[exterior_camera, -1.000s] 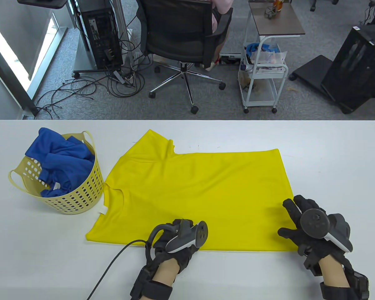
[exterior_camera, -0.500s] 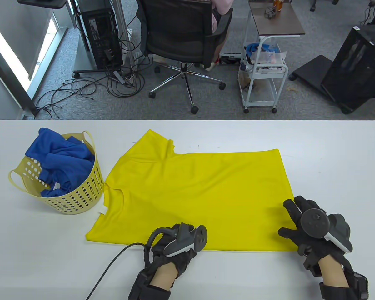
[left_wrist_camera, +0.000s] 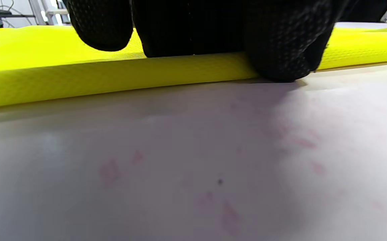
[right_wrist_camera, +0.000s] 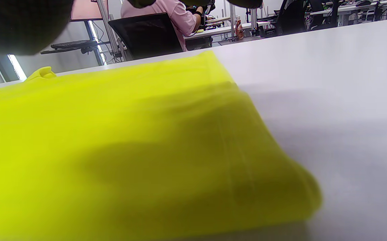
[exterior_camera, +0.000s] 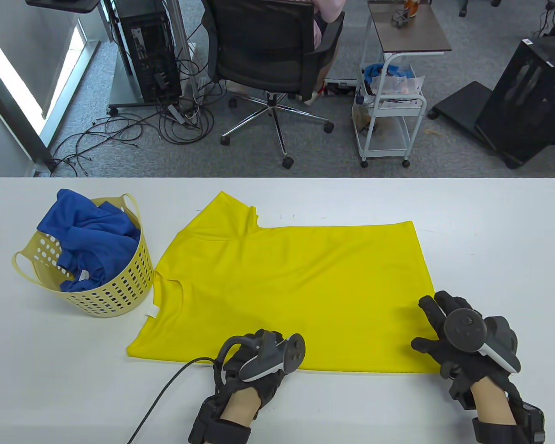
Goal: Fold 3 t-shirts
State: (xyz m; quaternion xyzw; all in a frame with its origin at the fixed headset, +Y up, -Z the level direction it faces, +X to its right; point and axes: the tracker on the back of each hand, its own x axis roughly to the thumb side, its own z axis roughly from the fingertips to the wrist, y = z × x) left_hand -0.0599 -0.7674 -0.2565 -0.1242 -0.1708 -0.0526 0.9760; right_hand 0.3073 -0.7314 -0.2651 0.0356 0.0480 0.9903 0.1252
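Observation:
A yellow t-shirt [exterior_camera: 296, 277] lies flat on the white table [exterior_camera: 490, 231], collar to the left, with a folded edge along its near side. My left hand [exterior_camera: 259, 341] rests its fingertips [left_wrist_camera: 280, 43] on that near folded edge [left_wrist_camera: 79, 77], with one fingertip down on the table beside it. My right hand [exterior_camera: 432, 323] lies spread and flat on the shirt's near right corner [right_wrist_camera: 263, 174]. Neither hand lifts any cloth. Blue t-shirts [exterior_camera: 92, 236] are bunched in a yellow basket [exterior_camera: 120, 296] at the left.
A black cable [exterior_camera: 166, 388] runs from my left hand to the table's near edge. Beyond the far edge stand an office chair [exterior_camera: 268, 51], a white trolley [exterior_camera: 388, 111] and floor cables.
My left hand has slid a little back toward the table's near edge along the shirt's fold. The right hand and the shirt have not moved.

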